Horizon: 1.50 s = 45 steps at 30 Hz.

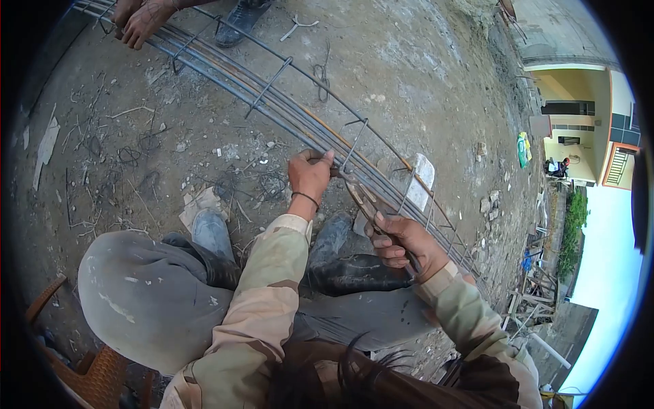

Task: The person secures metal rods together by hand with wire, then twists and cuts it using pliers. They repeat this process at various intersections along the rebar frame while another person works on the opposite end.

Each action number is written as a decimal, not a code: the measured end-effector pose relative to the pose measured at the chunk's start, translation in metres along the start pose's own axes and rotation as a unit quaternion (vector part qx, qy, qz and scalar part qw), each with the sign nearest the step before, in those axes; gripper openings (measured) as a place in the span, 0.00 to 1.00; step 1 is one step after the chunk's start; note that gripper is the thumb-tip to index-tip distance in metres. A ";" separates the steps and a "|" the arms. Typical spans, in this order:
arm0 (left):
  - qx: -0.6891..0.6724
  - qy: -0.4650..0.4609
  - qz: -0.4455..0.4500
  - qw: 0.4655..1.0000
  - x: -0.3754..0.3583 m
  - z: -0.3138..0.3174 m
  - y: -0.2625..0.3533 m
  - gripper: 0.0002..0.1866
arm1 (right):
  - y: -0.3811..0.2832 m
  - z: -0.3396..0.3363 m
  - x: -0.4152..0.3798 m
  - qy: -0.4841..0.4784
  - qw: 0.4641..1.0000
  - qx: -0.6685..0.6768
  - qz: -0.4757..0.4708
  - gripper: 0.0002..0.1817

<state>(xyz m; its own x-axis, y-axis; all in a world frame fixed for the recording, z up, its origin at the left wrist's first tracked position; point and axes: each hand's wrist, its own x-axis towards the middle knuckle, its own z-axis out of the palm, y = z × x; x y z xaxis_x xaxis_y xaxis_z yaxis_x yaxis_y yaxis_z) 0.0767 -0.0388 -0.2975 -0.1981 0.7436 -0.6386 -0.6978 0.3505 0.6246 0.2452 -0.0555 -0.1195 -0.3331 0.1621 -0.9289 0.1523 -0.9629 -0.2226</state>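
Rebar cage: one rebar cage (pixel 272 102) runs from upper left to lower right in front of us; several long bars, at least five stirrups (pixel 269 87), the exact totals too blurred at the far right to count.
Left hand: our one left hand (pixel 310 178) has thumb and fingers closed on the near side of the rebar cage; whether a tie wire is also between them we cannot tell. One dark bracelet (pixel 305 198) circles the wrist.
Pincers: one pair of pincers (pixel 363 198), its head at the near side of the rebar cage, just beside our left fingertips.
Right hand: our one right hand (pixel 409 247) is wrapped around the pincers' handles.
Co-worker: two hands (pixel 142 24) at the upper-left end of the rebar cage, one boot (pixel 238 24) beyond it.
Our boots: two rubber boots (pixel 212 235), on the near side of the rebar cage.
Sack: one green and white sack (pixel 523 150), well beyond the rebar cage; its print is too small to read.
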 end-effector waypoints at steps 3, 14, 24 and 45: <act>0.138 0.101 0.079 0.982 0.009 0.000 -0.021 0.16 | 0.053 0.003 0.028 -0.135 0.949 0.283 -0.019 0.21; -0.242 -0.161 -0.173 0.941 0.009 -0.016 -0.047 0.46 | -0.003 0.041 -0.033 0.251 0.550 -0.769 -0.207 0.21; -0.295 0.015 -0.301 0.907 0.057 0.006 -0.062 0.13 | -0.085 0.038 -0.042 0.240 0.182 -0.942 -0.150 0.14; -0.337 -0.082 -0.328 0.879 0.087 -0.017 -0.107 0.12 | 0.120 0.043 0.059 0.018 0.958 0.256 -0.124 0.29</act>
<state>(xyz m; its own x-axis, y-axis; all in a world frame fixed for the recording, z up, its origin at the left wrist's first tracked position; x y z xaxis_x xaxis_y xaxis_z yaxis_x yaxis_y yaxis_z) 0.1229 -0.0210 -0.4277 0.4618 0.5992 -0.6540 -0.8851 0.3588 -0.2963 0.2040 -0.1708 -0.1882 -0.2668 0.3973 -0.8780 -0.4076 -0.8721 -0.2708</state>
